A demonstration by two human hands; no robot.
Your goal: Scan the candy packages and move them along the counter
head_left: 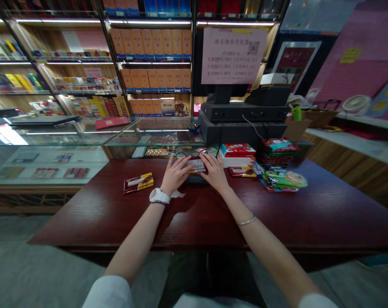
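Both my hands reach to the far edge of a dark red wooden counter point(309, 214). My left hand point(175, 173), with a white watch on the wrist, and my right hand point(215, 171), with a thin bracelet, hold a small red packet point(196, 165) between them. The fingers of both hands curl around its ends. A red and yellow packet point(138, 182) lies flat on the counter to the left of my left hand.
Stacks of red and green packets point(279, 164) and a red and white box point(237, 153) sit to the right. Behind them stand a black cash register point(245, 113) with a paper notice point(233, 55), a glass display case point(149, 139) and shelves of orange boxes point(155, 45).
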